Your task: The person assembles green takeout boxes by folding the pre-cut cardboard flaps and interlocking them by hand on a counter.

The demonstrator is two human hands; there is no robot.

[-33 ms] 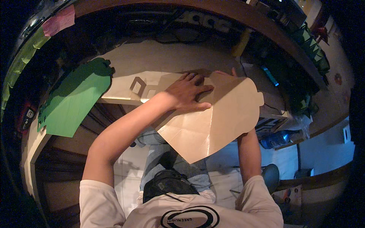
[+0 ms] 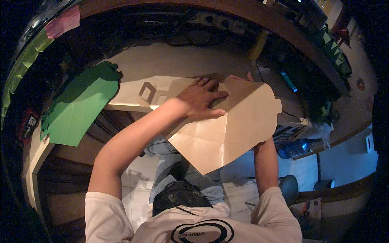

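Observation:
A tan, creased cardboard blank with a rounded end and a small tab on its right side slants over the table's near edge. My left hand lies on its upper left part, palm down, fingers spread and thumb pointing right along a fold. Most of my right hand is hidden beneath the cardboard. Two of its fingers show past the far edge, stretched out and apart, and the forearm emerges below the sheet. A handle-like cutout in tan card is just left of my left hand.
A flat green cutout sheet overhangs the table at left. Dark cables lie at the back. A blue bottle is at right, near a blue-lit phone-like object. Folded green pieces line the upper right.

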